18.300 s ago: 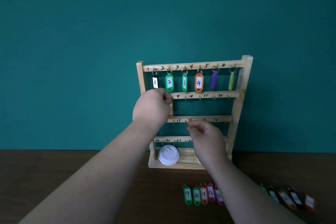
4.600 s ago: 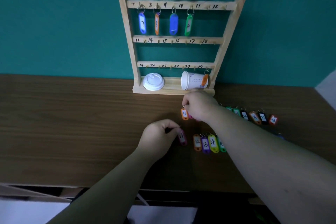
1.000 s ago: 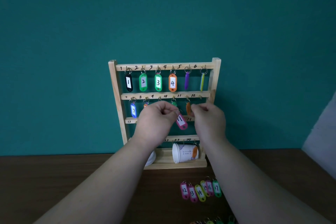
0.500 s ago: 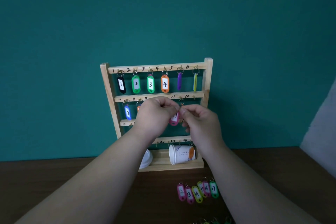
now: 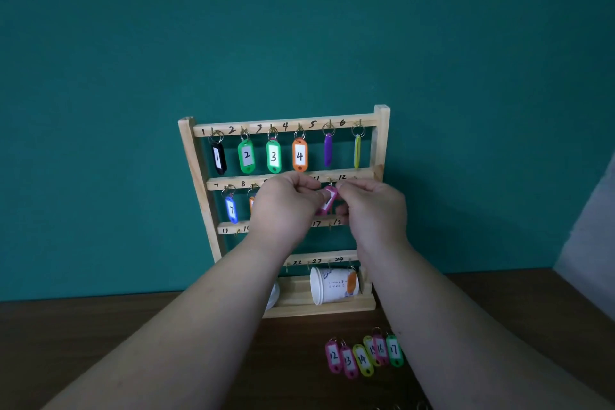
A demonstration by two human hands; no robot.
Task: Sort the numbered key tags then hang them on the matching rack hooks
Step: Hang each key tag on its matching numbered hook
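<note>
The wooden key rack (image 5: 195, 163) stands against the teal wall. Its top row holds tags 1 (image 5: 218, 158), 2 (image 5: 246, 156), 3 (image 5: 273, 157), 4 (image 5: 299, 155), a purple tag (image 5: 328, 150) and a yellow tag (image 5: 357, 151). On the second row hang blue tag 7 (image 5: 231, 210) and an orange tag (image 5: 252, 202), half hidden by my left hand (image 5: 286, 210). My left hand and my right hand (image 5: 372, 210) both pinch a pink tag (image 5: 327, 201) just under the second rail, near the marks 11 and 12. Its number is mostly covered.
Tags 12 to 17 (image 5: 362, 356) lie in a row on the dark wooden table (image 5: 100, 343) in front of the rack. A white paper cup (image 5: 332, 286) lies on its side on the rack's base, and a white lid (image 5: 273, 296) peeks out behind my left forearm.
Both hands have closed in on the pink tag and raised it against the second rail; a second ago my left hand alone dangled it lower while my right was at the orange tag.
</note>
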